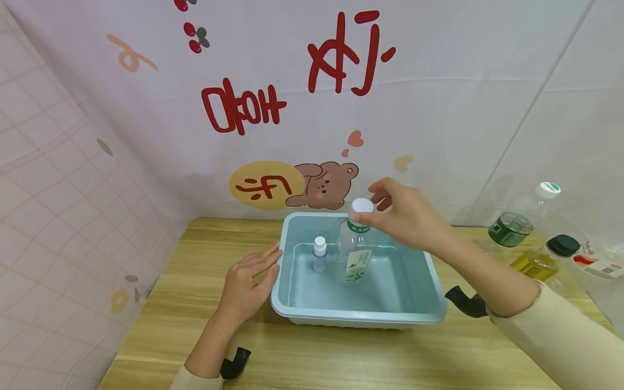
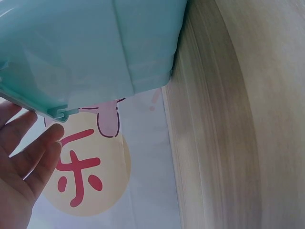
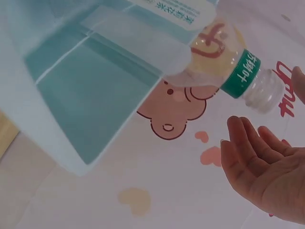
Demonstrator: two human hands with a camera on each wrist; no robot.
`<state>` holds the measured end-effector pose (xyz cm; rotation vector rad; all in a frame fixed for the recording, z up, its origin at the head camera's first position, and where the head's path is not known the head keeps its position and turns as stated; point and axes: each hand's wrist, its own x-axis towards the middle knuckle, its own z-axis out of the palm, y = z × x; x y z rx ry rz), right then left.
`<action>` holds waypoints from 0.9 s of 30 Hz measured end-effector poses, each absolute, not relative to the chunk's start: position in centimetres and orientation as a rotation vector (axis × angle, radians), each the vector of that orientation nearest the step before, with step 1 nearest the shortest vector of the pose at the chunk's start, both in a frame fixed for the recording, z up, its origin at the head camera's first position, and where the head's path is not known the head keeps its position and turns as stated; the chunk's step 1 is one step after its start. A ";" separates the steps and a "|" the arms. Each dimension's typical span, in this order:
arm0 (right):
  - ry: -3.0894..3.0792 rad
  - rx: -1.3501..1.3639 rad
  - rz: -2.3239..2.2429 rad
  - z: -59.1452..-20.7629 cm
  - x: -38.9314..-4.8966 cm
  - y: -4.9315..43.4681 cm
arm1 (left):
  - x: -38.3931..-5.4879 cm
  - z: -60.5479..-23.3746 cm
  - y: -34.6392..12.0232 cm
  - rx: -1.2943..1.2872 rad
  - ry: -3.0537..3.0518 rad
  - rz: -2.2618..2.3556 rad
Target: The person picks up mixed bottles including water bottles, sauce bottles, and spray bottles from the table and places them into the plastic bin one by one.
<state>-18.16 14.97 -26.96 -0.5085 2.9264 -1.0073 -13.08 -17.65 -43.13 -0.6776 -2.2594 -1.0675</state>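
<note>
A light blue plastic basin (image 1: 361, 316) sits on the wooden table. Inside it stands a clear bottle (image 1: 359, 244) with a green neck band, a leafy label and a whitish top. To its left in the basin is a small white-capped bottle (image 1: 319, 260). My right hand (image 1: 397, 214) is around the clear bottle's top, thumb in front and fingers behind; the right wrist view shows spread, loosely bent fingers (image 3: 248, 152) apart from the bottle neck (image 3: 264, 93). My left hand (image 1: 248, 284) lies with its fingers extended against the basin's left rim, also seen in the left wrist view.
On the right of the table stand a clear bottle with a green label (image 1: 511, 228), a dark-capped bottle of yellow liquid (image 1: 536, 264) and a clear container with red print (image 1: 597, 265). A printed cloth wall (image 1: 439, 135) rises behind the basin.
</note>
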 end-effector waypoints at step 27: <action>3.208 -0.693 -1.044 -25.5 -14.2 22.0 | -13.0 -43.1 -17.5 -0.667 -2.254 -1.064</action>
